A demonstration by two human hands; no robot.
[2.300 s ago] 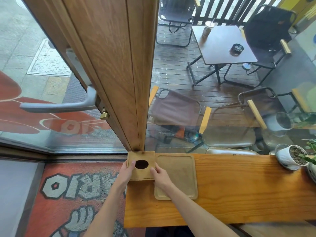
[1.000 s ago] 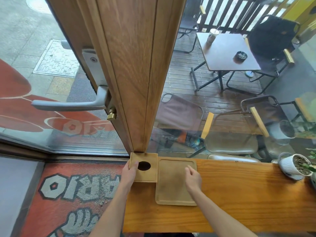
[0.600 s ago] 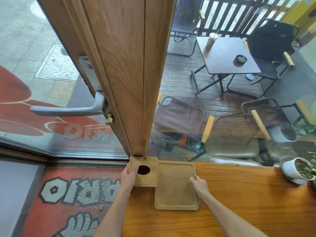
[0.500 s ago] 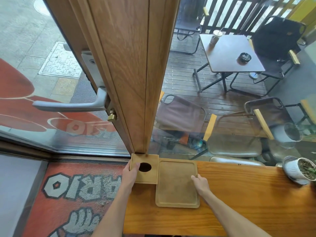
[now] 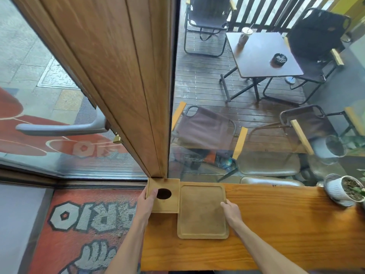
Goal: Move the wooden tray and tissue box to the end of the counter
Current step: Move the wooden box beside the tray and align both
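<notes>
A square wooden tissue box [image 5: 167,204] with a round dark hole in its lid sits at the far left end of the wooden counter [image 5: 286,230], against the window post. My left hand [image 5: 147,203] holds its left side, thumb on the lid near the hole. A flat wooden tray [image 5: 202,208] with a raised rim lies directly right of the box, touching it. My right hand [image 5: 231,211] rests on the tray's right rim, fingers against the edge.
A thick wooden door post [image 5: 126,76] rises just behind the box, with a grey door handle [image 5: 59,128] to its left. A white plant pot [image 5: 344,189] stands at the counter's far right. Glass runs along the counter's back edge; a red mat [image 5: 83,224] lies on the floor at left.
My right hand left the tissue box, crossed the tray and settled on its right rim. My left hand stayed on the box. Box and tray sit tight against the post.
</notes>
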